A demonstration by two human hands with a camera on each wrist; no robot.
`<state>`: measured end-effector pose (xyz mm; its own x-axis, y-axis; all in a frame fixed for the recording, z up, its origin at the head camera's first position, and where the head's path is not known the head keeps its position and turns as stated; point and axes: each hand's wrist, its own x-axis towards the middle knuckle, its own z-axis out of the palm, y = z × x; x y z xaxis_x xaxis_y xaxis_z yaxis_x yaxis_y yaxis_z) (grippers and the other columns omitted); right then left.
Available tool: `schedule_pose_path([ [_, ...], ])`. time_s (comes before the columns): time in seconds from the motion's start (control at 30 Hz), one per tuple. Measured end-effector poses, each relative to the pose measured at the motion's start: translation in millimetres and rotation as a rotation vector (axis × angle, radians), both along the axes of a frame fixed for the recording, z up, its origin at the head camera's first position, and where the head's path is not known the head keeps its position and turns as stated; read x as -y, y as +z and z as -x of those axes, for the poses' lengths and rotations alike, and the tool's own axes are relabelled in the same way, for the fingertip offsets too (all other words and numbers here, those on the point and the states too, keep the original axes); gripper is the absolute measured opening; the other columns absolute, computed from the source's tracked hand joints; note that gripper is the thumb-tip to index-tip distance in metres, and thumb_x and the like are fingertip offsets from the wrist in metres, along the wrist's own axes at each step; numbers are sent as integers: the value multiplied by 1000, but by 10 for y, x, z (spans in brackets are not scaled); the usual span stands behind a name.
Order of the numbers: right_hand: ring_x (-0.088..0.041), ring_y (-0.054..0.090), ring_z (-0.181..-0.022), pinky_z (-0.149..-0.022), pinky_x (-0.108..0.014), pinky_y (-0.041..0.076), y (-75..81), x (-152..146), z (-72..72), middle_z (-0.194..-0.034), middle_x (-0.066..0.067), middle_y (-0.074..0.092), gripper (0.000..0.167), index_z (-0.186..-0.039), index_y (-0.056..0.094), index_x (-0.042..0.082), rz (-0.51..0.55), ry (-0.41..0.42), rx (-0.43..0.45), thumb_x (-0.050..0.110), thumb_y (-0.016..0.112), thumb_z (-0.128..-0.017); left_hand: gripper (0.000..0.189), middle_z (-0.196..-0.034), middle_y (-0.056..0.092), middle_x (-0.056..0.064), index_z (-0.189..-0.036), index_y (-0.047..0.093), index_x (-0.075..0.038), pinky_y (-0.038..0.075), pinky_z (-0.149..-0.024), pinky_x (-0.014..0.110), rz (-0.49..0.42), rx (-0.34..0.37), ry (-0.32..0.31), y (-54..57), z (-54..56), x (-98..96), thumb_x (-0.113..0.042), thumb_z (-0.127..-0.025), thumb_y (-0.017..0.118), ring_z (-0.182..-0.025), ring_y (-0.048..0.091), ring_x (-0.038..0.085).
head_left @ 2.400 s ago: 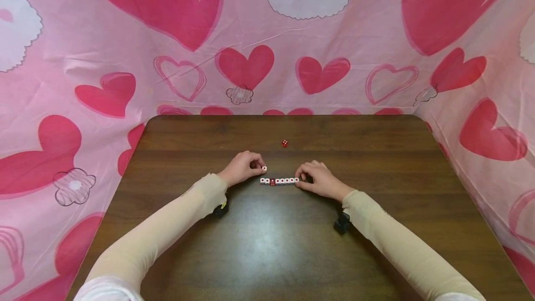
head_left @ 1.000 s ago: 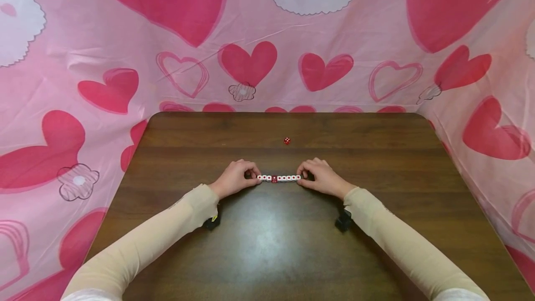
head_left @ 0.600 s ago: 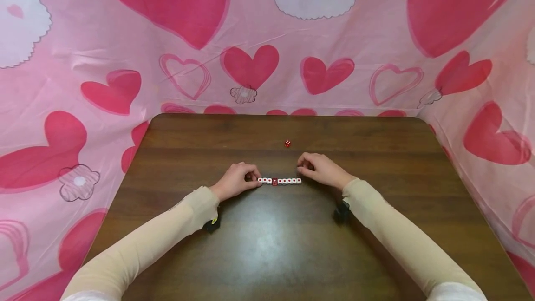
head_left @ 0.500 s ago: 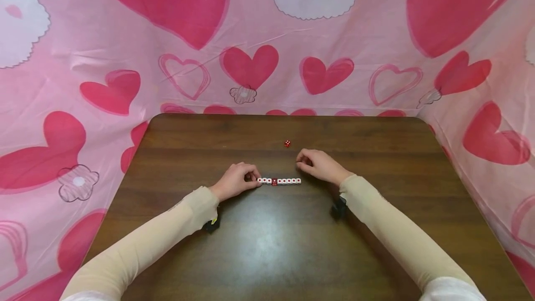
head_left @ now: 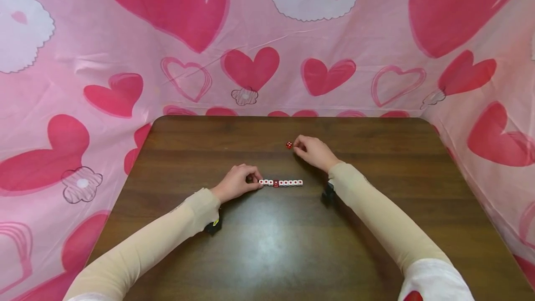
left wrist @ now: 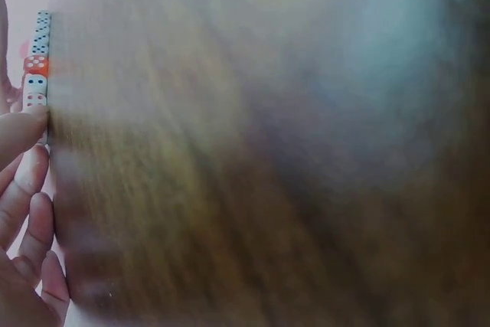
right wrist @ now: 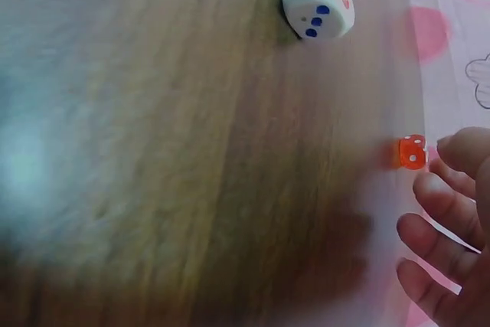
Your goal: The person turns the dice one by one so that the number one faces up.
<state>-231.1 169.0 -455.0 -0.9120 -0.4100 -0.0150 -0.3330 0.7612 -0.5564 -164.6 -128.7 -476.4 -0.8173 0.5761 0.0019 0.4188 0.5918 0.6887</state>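
Note:
Several white dice and one red die stand side by side in a straight row on the table. At the row's left end my left hand pinches the last white die between thumb and fingers; in the left wrist view the thumb covers part of the row's near end. A lone red translucent die with white pips lies farther back. My right hand is just right of it, with loosely bent fingers and nothing held. In the right wrist view, the red die sits close to the thumb and fingertips.
The dark wooden tabletop has rounded far corners. A pink cloth printed with hearts hangs behind it and on both sides. A small black device is strapped under the right wrist, another under the left.
My left hand has set its white die at the row's left end and stays there. The right hand has left the row's right end and moved back to the lone red die.

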Motion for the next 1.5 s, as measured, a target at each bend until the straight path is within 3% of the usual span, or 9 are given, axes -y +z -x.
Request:
schedule_pose_path([
  [0.13, -26, 68, -97, -92, -48, 54, -50, 30, 83, -106, -9, 73, 18, -116, 66, 9, 21, -7, -22, 18, 69, -101, 10, -85, 71, -10, -96, 75, -17, 46, -85, 37, 2, -6, 0, -11, 7, 0, -21, -91, 84, -85, 60, 10],
  [0.27, -29, 66, -115, -105, -49, 49, -103, 35, 161, -122, -12, 71, 25, -126, 66, 8, 33, 40, -44, 17, 68, -102, 10, -85, 71, -11, -95, 76, -17, 46, -85, 37, 3, -12, -1, -21, 7, -2, -21, -91, 84, -85, 60, 10],
  [0.37, -30, 63, -120, -108, -50, 46, -118, 40, 202, -126, -13, 69, 30, -132, 68, 8, 31, 70, -44, 17, 66, -103, 10, -84, 71, -11, -95, 75, -18, 45, -85, 37, 7, -15, 3, -27, 4, -3, -21, -90, 84, -85, 59, 9],
  [0.63, -26, 61, -93, -88, -44, 51, -163, 33, 257, -104, -11, 69, 30, -130, 73, 8, -8, 84, -44, 18, 67, -102, 10, -84, 70, -11, -94, 75, -18, 43, -87, 38, 8, -18, 11, -44, -6, -9, -21, -90, 84, -86, 59, 10],
  [1.07, -25, 63, -100, -95, -45, 50, -199, -32, 223, -106, -6, 71, 18, -115, 76, 12, 101, 74, 5, 21, 72, -100, 10, -83, 70, -12, -94, 74, -19, 42, -92, 44, 9, -32, 2, -41, 5, 2, -22, -91, 83, -86, 58, 10],
  [1.27, -21, 59, -87, -83, -40, 48, -208, -45, 196, -92, -2, 67, 13, -107, 72, 13, 155, 75, 6, 18, 77, -96, 10, -84, 69, -13, -95, 74, -19, 41, -93, 44, 7, -27, 7, -47, 6, 2, -23, -91, 83, -86, 58, 10],
  [1.5, -20, 56, -80, -77, -37, 46, -228, -48, 172, -86, -2, 61, 19, -104, 66, 13, 160, 73, -2, 15, 81, -93, 10, -83, 69, -13, -95, 74, -19, 42, -91, 43, -5, -28, 5, -30, -16, 12, -23, -91, 83, -85, 58, 10],
])
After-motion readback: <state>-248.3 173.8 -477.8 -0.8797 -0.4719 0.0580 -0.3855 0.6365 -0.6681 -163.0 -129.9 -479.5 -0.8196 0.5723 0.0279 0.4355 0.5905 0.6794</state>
